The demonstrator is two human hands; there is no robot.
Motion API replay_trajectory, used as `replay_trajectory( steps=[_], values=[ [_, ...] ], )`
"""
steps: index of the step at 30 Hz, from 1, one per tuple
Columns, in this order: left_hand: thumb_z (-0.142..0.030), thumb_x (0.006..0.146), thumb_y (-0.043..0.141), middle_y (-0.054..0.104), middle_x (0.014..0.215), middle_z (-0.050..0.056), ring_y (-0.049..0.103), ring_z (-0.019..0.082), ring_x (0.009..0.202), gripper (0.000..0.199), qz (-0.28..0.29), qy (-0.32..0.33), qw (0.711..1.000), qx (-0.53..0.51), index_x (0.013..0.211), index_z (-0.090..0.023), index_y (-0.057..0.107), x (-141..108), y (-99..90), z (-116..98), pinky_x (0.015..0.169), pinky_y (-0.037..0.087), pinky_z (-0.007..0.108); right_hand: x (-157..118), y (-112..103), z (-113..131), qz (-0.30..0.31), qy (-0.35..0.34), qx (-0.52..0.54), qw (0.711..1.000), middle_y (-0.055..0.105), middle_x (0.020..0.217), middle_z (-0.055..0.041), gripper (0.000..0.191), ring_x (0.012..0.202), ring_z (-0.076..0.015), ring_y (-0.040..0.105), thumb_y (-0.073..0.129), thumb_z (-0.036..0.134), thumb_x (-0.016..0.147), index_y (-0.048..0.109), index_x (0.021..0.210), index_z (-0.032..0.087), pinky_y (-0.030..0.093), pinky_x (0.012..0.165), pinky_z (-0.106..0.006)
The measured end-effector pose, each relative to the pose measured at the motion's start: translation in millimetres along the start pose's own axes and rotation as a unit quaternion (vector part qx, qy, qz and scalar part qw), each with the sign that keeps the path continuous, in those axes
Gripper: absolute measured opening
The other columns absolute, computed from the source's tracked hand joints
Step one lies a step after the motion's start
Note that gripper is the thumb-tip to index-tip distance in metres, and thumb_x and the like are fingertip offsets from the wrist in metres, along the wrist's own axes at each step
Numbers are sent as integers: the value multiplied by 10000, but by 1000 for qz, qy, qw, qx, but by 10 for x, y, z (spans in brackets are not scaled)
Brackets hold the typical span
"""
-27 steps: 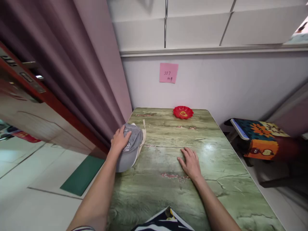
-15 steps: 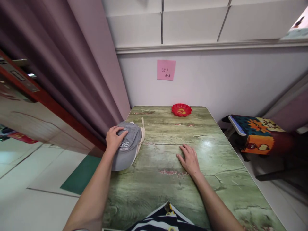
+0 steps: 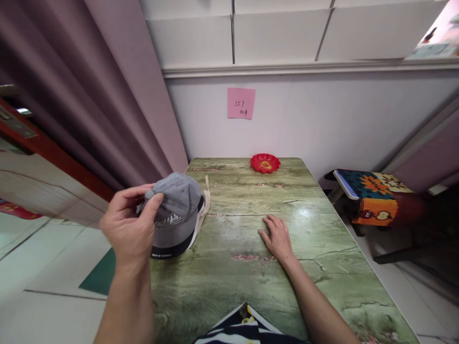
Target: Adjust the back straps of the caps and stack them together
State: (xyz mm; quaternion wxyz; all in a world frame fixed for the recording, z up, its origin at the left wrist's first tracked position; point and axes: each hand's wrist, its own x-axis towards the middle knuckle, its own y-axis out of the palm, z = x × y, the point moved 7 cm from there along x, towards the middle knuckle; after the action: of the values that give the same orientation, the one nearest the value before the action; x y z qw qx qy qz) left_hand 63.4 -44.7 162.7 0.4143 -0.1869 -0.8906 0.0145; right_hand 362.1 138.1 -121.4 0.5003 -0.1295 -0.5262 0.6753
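My left hand point(image 3: 129, 222) pinches a grey baseball cap point(image 3: 181, 197) by its crown, near the button. The cap is tilted and raised at the table's left edge, with white lettering on its front and a dark band along the brim. Behind its right side shows a cream cloth thing point(image 3: 205, 204) with a thin strap; the cap hides most of it. My right hand point(image 3: 278, 237) lies flat on the green wood-patterned table point(image 3: 222, 282), fingers a little spread, holding nothing.
A red scalloped dish point(image 3: 265, 163) stands at the table's far edge. A pink paper note point(image 3: 241, 103) is stuck to the wall. Right of the table is a stool with a colourful cover point(image 3: 380, 198). A purple curtain point(image 3: 118, 95) and a door edge are at the left.
My left hand has lifted the grey cap and tilted it, bringing it up and nearer to me. My right hand stays on the table. The view has shifted slightly.
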Motion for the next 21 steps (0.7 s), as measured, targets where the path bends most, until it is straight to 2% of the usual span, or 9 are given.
replay_trajectory(
  steps=[3, 5, 7, 9, 11, 14, 17, 19, 21],
  values=[
    [-284, 747, 772, 706, 937, 23, 653, 153, 803, 256, 31, -26, 998, -45, 960, -195, 661, 1, 135, -221, 743, 545, 286, -1, -3, -6, 0, 4, 11, 1000, 577, 1362, -138, 444, 1312, -289, 470, 522, 438, 918, 591, 1278, 187, 267, 1144, -510],
    [-295, 745, 761, 691, 847, 4, 636, 133, 733, 222, 111, -57, 991, -54, 912, -190, 658, -44, 444, -156, 663, 522, 239, -1, -7, -7, 0, 8, 20, 1000, 580, 1360, -135, 434, 1312, -285, 473, 527, 431, 916, 596, 1270, 190, 264, 1147, -511],
    [-302, 760, 726, 654, 754, -11, 606, 119, 659, 179, 201, -93, 973, -70, 854, -179, 637, -118, 852, -8, 591, 489, 216, 1, -16, -5, -3, 13, 28, 1000, 581, 1360, -133, 422, 1311, -279, 478, 531, 422, 914, 600, 1262, 192, 262, 1151, -513],
    [-288, 765, 704, 623, 708, -17, 580, 109, 614, 158, 240, -107, 961, -90, 800, -172, 603, -152, 1209, 76, 570, 473, 210, 4, -31, 1, -6, 19, 35, 999, 582, 1359, -133, 412, 1308, -276, 482, 542, 408, 910, 603, 1254, 190, 260, 1153, -514],
    [-288, 780, 692, 633, 761, -9, 603, 115, 663, 160, 221, -82, 966, -109, 828, -176, 588, -113, 1429, 9, 630, 500, 223, 9, -46, 10, -8, 21, 41, 999, 585, 1356, -132, 404, 1306, -276, 484, 554, 394, 905, 604, 1249, 190, 259, 1154, -516],
    [-292, 818, 675, 669, 967, 26, 659, 158, 896, 181, 153, -9, 979, -135, 927, -198, 565, -74, 1484, -256, 829, 533, 287, 17, -64, 20, -13, 20, 49, 999, 589, 1350, -130, 392, 1298, -273, 490, 558, 380, 904, 607, 1245, 195, 267, 1151, -516],
    [-279, 822, 682, 663, 1109, 48, 636, 197, 1071, 187, 139, 54, 984, -98, 944, -216, 554, -307, 1401, -367, 978, 487, 359, 21, -68, 12, -14, 22, 55, 998, 589, 1347, -129, 389, 1294, -276, 493, 559, 382, 903, 611, 1242, 196, 269, 1148, -521],
    [-272, 815, 689, 676, 1099, 55, 636, 213, 1065, 145, 202, 80, 975, -42, 888, -219, 576, -660, 1388, -255, 993, 471, 381, 24, -70, 6, -13, 23, 56, 998, 589, 1347, -129, 395, 1296, -280, 489, 563, 385, 901, 610, 1244, 194, 269, 1147, -523],
    [-256, 840, 643, 704, 1027, 56, 659, 215, 1005, 50, 336, 75, 939, -18, 834, -224, 604, -1137, 1436, -15, 922, 502, 365, 28, -78, 7, -13, 22, 57, 998, 590, 1346, -129, 396, 1296, -280, 489, 565, 383, 897, 611, 1242, 195, 270, 1146, -523]
  ],
)
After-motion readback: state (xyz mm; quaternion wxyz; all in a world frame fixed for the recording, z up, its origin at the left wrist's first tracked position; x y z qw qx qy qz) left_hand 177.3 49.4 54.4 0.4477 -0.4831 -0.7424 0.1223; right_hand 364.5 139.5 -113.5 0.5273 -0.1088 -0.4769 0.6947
